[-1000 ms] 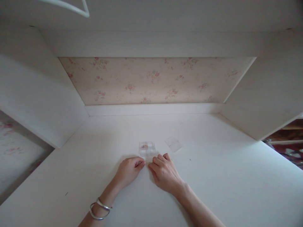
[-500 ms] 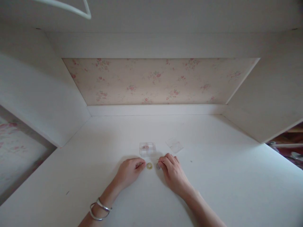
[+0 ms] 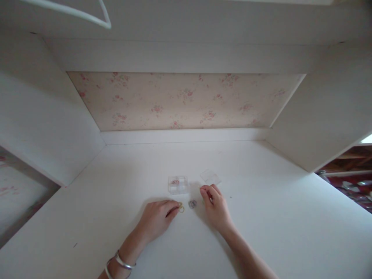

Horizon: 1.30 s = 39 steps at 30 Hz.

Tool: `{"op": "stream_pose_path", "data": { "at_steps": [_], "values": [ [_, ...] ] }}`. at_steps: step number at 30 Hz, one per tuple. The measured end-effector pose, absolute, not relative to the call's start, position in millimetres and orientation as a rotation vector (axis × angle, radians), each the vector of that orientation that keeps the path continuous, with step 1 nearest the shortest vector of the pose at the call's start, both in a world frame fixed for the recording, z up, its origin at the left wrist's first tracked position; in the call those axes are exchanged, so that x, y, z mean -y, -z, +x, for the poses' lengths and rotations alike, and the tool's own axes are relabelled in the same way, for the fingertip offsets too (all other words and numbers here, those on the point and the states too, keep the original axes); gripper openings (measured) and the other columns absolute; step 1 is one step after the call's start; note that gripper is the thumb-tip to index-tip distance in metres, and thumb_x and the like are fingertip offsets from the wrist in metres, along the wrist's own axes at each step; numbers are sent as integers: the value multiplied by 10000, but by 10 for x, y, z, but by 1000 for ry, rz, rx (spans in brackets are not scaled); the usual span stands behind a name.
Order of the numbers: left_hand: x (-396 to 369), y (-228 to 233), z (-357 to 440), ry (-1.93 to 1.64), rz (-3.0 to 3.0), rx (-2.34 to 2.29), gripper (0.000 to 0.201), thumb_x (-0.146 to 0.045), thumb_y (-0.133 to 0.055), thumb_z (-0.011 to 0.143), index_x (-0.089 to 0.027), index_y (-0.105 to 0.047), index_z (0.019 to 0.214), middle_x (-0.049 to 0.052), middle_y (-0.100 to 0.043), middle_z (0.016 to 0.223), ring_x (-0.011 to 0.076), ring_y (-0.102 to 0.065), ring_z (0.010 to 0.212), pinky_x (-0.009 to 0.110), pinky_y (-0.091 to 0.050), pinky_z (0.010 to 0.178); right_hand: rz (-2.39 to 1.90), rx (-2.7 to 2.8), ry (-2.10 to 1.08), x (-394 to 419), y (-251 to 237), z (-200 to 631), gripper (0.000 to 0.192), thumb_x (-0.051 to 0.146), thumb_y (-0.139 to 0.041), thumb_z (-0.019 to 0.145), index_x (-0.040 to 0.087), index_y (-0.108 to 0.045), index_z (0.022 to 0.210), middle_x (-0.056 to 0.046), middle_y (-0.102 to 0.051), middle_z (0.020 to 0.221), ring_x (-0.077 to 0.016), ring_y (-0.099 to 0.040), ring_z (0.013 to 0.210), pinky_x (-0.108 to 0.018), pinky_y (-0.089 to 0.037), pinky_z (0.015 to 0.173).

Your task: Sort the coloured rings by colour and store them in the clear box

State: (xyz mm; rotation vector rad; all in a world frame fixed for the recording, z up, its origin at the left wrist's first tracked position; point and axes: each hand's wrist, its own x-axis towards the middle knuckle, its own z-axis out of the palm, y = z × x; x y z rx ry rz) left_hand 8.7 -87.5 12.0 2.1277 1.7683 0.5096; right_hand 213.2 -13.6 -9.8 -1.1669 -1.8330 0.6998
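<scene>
My left hand (image 3: 159,217) rests on the white tabletop with thumb and forefinger pinched on small gold-coloured rings (image 3: 181,209). Just to their right lies a little cluster of silver-grey rings (image 3: 192,204). My right hand (image 3: 215,207) is a bit above the table, its thumb and fingertips pressed together; whatever they may hold is too small to make out. Behind the rings stands a clear plastic box (image 3: 182,188) with compartments, and copper-coloured rings (image 3: 175,182) are in its back part. A flat transparent lid (image 3: 210,176) lies beside it, beyond my right fingertips.
White panels (image 3: 35,112) enclose the tabletop at left and right, with floral wallpaper (image 3: 186,100) at the back and a shelf overhead. A white cable (image 3: 75,14) hangs at upper left. Cluttered shelves (image 3: 348,182) show at the far right. A dark sliver (image 3: 75,245) lies at left.
My right hand has lifted off the silver-grey rings and moved right and back. My left fingertips have come onto the gold-coloured rings, which now look spread apart. The view has shifted slightly.
</scene>
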Motion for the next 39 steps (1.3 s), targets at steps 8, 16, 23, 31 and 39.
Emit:
{"op": "stream_pose_path", "data": {
  "at_steps": [8, 16, 23, 31, 39],
  "values": [
    [884, -99, 76, -532, 2125, -1792, 229, -319, -427, 907, -295, -654, 916, -59, -701, 914, 139, -640, 807, 233, -413, 686, -1259, 1569, -870, 74, 111, 2151, 389, 500, -460, 839, 168, -662, 820, -33, -554, 711, -152, -486, 625, -255, -380, 557],
    [880, -99, 70, -544, 1960, -1878, 212, -316, -405, 897, -237, -602, 889, -30, -678, 801, 134, -609, 720, 225, -391, 649, -1261, 1570, -900, 91, 70, 2155, 397, 511, -451, 841, 172, -656, 819, -13, -516, 681, -140, -457, 595, -252, -364, 547],
    [876, -113, 69, -601, 1870, -1877, 246, -346, -382, 909, -219, -588, 866, -20, -658, 760, 132, -590, 708, 219, -363, 628, -1276, 1598, -889, 92, 62, 2155, 395, 495, -431, 854, 170, -654, 826, -22, -527, 695, -147, -472, 618, -256, -367, 567],
    [856, -104, 58, -551, 1895, -1886, 289, -354, -347, 917, -214, -586, 831, -12, -661, 769, 136, -587, 706, 227, -347, 633, -1256, 1624, -871, 82, 94, 2160, 383, 485, -430, 863, 173, -651, 839, -29, -537, 721, -154, -479, 642, -262, -372, 585],
    [841, -86, 44, -558, 1897, -1911, 277, -337, -363, 902, -207, -588, 806, -11, -659, 747, 127, -576, 667, 225, -328, 606, -1273, 1611, -852, 32, 67, 2225, 369, 483, -441, 868, 178, -649, 849, -25, -556, 742, -152, -497, 665, -259, -380, 606]
  ]
}}
